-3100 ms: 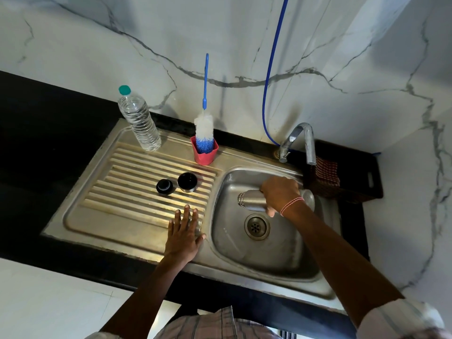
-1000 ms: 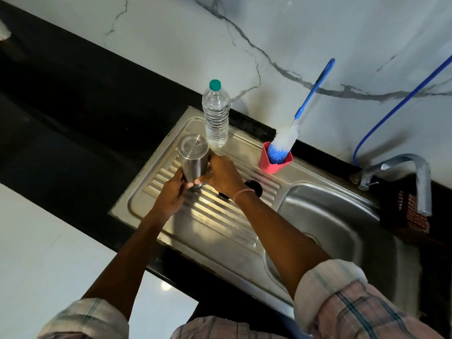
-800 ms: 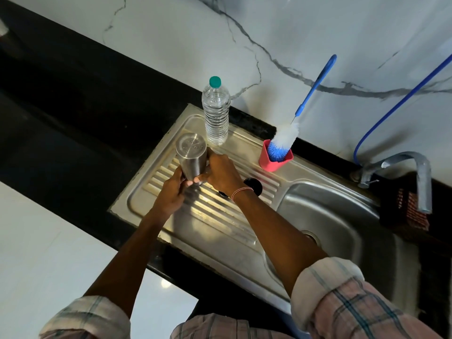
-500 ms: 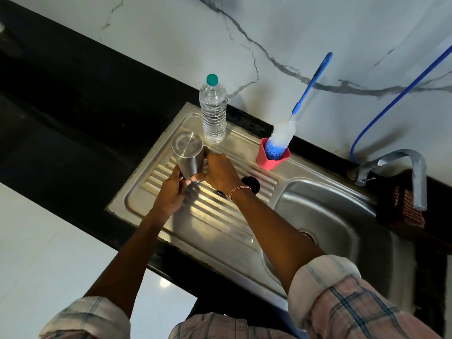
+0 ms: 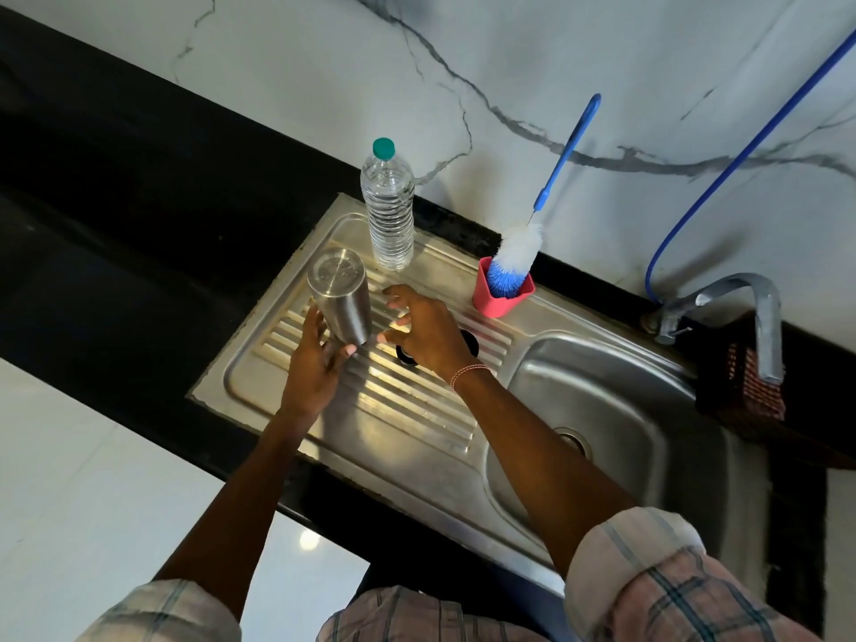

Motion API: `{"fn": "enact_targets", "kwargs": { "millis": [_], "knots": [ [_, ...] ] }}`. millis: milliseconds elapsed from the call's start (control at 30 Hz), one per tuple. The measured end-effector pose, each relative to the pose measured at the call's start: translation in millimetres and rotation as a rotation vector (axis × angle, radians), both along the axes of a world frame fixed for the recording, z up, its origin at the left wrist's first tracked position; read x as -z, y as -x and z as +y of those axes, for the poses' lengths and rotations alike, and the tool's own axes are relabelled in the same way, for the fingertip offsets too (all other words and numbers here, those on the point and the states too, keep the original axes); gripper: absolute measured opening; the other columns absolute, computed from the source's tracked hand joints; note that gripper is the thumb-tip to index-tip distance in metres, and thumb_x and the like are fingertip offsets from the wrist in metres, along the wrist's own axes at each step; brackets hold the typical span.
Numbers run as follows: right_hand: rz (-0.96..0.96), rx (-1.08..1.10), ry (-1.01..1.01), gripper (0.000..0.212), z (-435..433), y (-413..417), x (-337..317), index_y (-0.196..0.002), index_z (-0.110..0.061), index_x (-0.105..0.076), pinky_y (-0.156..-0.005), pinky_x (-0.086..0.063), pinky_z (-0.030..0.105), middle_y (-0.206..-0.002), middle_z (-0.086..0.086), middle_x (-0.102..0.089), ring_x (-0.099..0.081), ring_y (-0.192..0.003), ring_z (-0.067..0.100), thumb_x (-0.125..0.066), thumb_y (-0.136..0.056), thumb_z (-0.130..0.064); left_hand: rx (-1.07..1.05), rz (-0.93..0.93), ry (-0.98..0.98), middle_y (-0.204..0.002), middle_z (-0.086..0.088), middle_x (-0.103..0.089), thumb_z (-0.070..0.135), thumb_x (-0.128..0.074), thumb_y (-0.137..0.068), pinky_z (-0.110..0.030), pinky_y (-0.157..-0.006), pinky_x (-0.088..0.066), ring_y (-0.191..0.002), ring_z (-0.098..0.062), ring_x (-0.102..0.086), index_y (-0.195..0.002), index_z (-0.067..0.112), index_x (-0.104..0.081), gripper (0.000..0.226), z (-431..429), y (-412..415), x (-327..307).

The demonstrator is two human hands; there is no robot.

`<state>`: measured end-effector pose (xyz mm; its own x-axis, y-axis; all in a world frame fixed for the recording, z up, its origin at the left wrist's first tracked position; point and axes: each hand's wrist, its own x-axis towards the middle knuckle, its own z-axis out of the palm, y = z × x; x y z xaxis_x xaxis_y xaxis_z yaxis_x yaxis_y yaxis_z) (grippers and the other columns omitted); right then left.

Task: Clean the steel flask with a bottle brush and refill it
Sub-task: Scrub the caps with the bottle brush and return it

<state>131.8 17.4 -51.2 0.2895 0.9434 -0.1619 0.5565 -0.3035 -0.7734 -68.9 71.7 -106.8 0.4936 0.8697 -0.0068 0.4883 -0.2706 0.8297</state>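
Note:
The steel flask (image 5: 340,298) stands upside down on the ribbed drainboard (image 5: 407,410), its flat base facing up. My left hand (image 5: 315,359) grips its lower end with thumb and fingers. My right hand (image 5: 426,331) hovers just right of the flask with fingers spread, touching nothing. The bottle brush (image 5: 519,252), blue-handled with white and blue bristles, leans in a pink holder (image 5: 500,296) at the back. A clear water bottle (image 5: 388,215) with a green cap stands behind the flask. Two black caps (image 5: 407,359) lie partly hidden behind my right hand.
The sink basin (image 5: 602,410) with its drain lies to the right, under a steel tap (image 5: 741,312). A blue hose (image 5: 722,169) runs up the marble wall. A dark basket (image 5: 750,377) sits beside the tap. Black counter surrounds the sink.
The flask went from the basin to the drainboard, upside down. In the last half second my right hand let go of it and opened; my left hand keeps hold.

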Motion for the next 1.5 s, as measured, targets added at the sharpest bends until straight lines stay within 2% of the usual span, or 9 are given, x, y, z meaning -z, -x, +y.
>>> {"fn": "enact_targets", "kwargs": {
  "millis": [100, 200, 500, 700, 900, 1133, 1233, 1300, 1500],
  "knots": [
    [0.025, 0.065, 0.001, 0.058, -18, -14, 5, -0.130, -0.026, -0.059, -0.086, -0.060, 0.040, -0.114, -0.007, -0.068, -0.068, -0.089, 0.012, -0.086, -0.079, -0.012, 0.206, -0.127, 0.027, -0.133, 0.016, -0.063, 0.031, -0.069, -0.097, -0.025, -0.100, -0.055, -0.118, 0.000, -0.062, -0.152, 0.014, -0.038, 0.066, -20, -5, 8],
    [0.026, 0.122, -0.008, 0.048, -41, -29, 8, -0.123, -0.029, -0.061, -0.084, -0.060, 0.043, -0.110, -0.008, -0.070, -0.072, -0.089, 0.012, -0.083, -0.082, -0.016, -0.184, 0.029, 0.141, -0.141, -0.004, -0.051, 0.017, -0.077, -0.090, -0.055, -0.109, -0.048, -0.132, -0.022, -0.052, -0.146, 0.022, -0.039, 0.068, -38, 7, 15],
    [0.003, 0.278, -0.019, 0.024, -100, -47, 10, -0.110, -0.020, -0.073, -0.083, -0.061, 0.033, -0.099, -0.007, -0.075, -0.070, -0.082, 0.003, -0.078, -0.087, -0.013, -0.105, 0.073, 0.074, -0.114, 0.003, -0.064, 0.029, -0.067, -0.096, -0.034, -0.082, -0.058, -0.097, -0.015, -0.067, -0.119, 0.026, -0.057, 0.025, -108, -29, 14],
    [-0.111, 0.357, -0.021, 0.018, -115, -56, 8, -0.103, -0.026, -0.075, -0.079, -0.061, 0.034, -0.102, -0.012, -0.076, -0.069, -0.081, 0.001, -0.069, -0.091, -0.015, -0.095, 0.223, 0.060, -0.139, -0.009, -0.050, 0.057, -0.069, -0.089, -0.050, -0.082, -0.059, -0.113, -0.029, -0.062, -0.142, 0.017, -0.043, 0.072, -88, -77, 14],
    [-0.294, 0.424, -0.154, 0.013, -109, -93, -21, -0.103, -0.021, -0.073, -0.074, -0.062, 0.036, -0.103, -0.006, -0.073, -0.069, -0.081, 0.006, -0.070, -0.092, -0.016, -0.066, 0.351, 0.085, -0.149, -0.015, -0.045, 0.050, -0.074, -0.089, -0.056, -0.091, -0.056, -0.123, -0.041, -0.058, -0.149, 0.018, -0.039, 0.077, -57, -102, 24],
    [-0.923, 0.209, -0.415, 0.018, -75, -137, -112, -0.102, -0.020, -0.073, -0.060, -0.057, 0.033, -0.106, -0.002, -0.068, -0.065, -0.098, 0.019, -0.067, -0.089, -0.010, -0.012, 0.332, 0.053, -0.121, -0.007, -0.064, 0.041, -0.080, -0.084, -0.043, -0.088, -0.055, -0.107, -0.028, -0.064, -0.125, 0.019, -0.060, 0.051, -43, -101, 31],
    [-1.256, -0.166, -0.488, 0.031, -47, -138, -144, -0.107, -0.014, -0.072, -0.099, -0.052, 0.041, -0.107, 0.006, -0.069, -0.063, -0.109, 0.028, -0.052, -0.091, 0.003, -0.041, 0.226, 0.076, -0.115, -0.006, -0.066, 0.037, -0.083, -0.082, -0.037, -0.089, -0.053, -0.105, -0.024, -0.063, -0.120, 0.019, -0.064, 0.046, -45, -102, 28],
    [-1.409, -0.374, -0.334, 0.047, -27, -139, -165, -0.110, -0.010, -0.069, -0.123, -0.024, 0.055, -0.110, 0.013, -0.067, -0.060, -0.115, 0.035, -0.028, -0.093, 0.005, -0.044, 0.150, 0.081, -0.114, -0.009, -0.065, 0.029, -0.085, -0.081, -0.032, -0.089, -0.047, -0.106, -0.024, -0.060, -0.120, 0.015, -0.066, 0.046, -47, -105, 25],
    [-1.690, -0.579, 0.339, 0.028, 5, -138, -210, -0.111, -0.017, -0.072, -0.121, -0.005, 0.069, -0.109, 0.009, -0.071, -0.058, -0.123, 0.038, -0.078, -0.085, -0.010, 0.010, 0.032, 0.036, -0.112, -0.008, -0.062, 0.024, -0.087, -0.079, -0.035, -0.089, -0.050, -0.103, -0.025, -0.060, -0.121, 0.015, -0.067, 0.047, -62, -103, 18]
  ]
}}
